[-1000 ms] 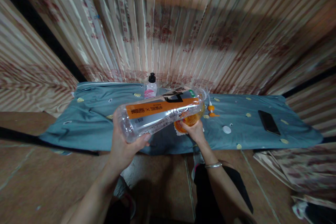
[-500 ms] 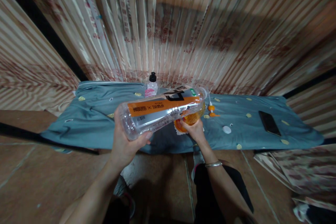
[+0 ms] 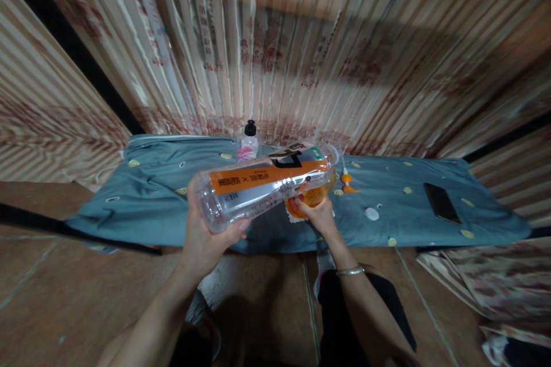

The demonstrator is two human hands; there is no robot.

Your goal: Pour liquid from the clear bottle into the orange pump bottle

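My left hand [image 3: 210, 241] is wrapped round the base end of a large clear plastic bottle [image 3: 267, 180] with an orange and silver label. The bottle lies almost level, its neck pointing right and a little higher than its base. Below its neck end, my right hand [image 3: 321, 212] grips a bottle of orange-yellow liquid [image 3: 316, 194], whose mouth is hidden behind the clear bottle. An orange pump head [image 3: 346, 182] with a clear tube lies on the cloth just right of the two bottles. Nearby rests a round white cap [image 3: 372, 214].
A blue-grey patterned cloth [image 3: 142, 195] covers the low bench. Behind the clear bottle stands a small bottle with a black cap [image 3: 249, 137]. A dark phone [image 3: 442, 202] lies at the right. Striped curtains [image 3: 275, 57] hang behind, and black poles [image 3: 73, 46] slant at the sides.
Both hands hold the same bottles in nearly the same place. The clear bottle has turned slightly about its length, and the view has shifted a touch.
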